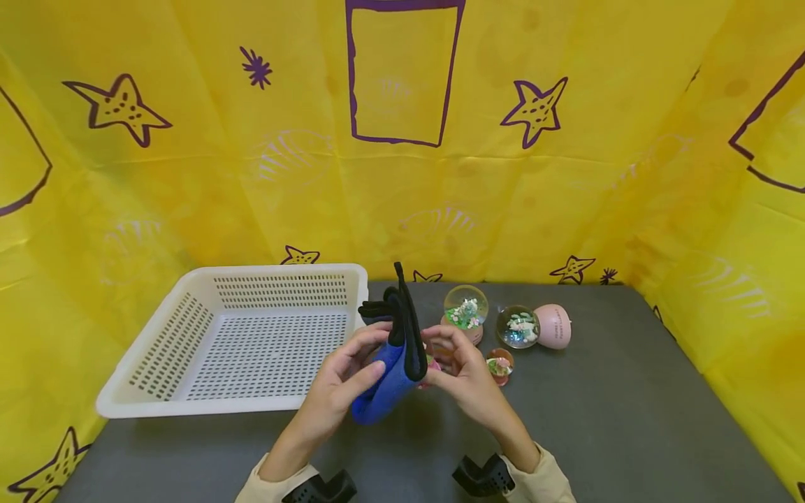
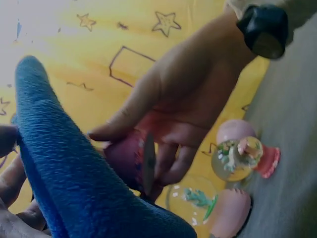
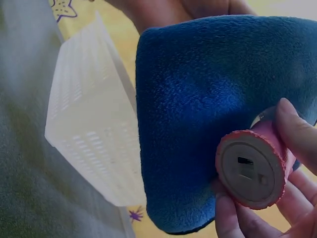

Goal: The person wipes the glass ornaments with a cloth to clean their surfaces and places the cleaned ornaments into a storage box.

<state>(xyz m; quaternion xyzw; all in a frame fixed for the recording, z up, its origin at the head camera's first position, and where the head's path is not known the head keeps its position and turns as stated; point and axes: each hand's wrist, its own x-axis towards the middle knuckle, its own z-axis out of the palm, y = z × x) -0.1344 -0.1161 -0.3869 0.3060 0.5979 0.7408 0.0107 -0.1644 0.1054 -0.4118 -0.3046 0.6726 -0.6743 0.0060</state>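
Left forearm (image 1: 286,445) and right forearm (image 1: 517,438) extend forward, converging at centre. Left hand (image 1: 348,370): thumb opposed to the fingers, gripping. Right hand (image 1: 464,372): palm turned inward toward the left hand, thumb and bent fingers in a pinch grip.

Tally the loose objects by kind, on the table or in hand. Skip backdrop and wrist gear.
Clear round globes on pink or reddish bases: 4 (large upright globe, globe on its side, small globe, held globe in the right hand, mostly hidden)
Blue plush cloth with black edging: 1
White perforated plastic basket: 1
Total: 6
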